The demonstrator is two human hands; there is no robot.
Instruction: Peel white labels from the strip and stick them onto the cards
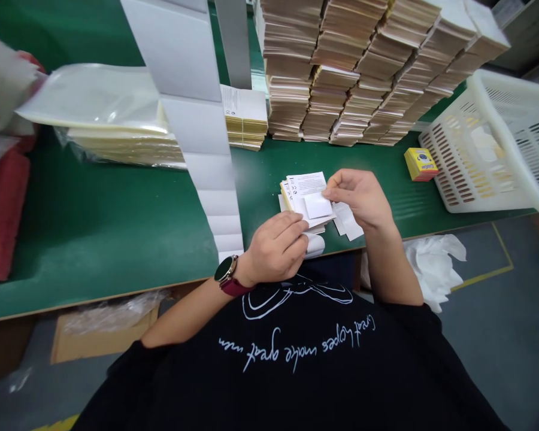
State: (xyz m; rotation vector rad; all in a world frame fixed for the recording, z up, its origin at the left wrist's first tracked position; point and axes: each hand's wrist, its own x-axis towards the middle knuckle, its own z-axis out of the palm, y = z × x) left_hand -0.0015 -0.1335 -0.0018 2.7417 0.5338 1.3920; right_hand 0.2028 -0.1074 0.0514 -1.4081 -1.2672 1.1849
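Right of centre, a blank white paper rectangle [317, 206] was pinched by the right hand [363, 196] over stacked printed white cards [308, 182], seemingly steadied by the curled left hand [276, 248], its grip hidden. Below, little room was left before the front edge of the flat green tabletop [130, 221]; more was offered at left.

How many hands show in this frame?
2: the left hand at the near edge of the stack of printed cards, and the right hand pinching a small white slip over that stack. No other hand shows.
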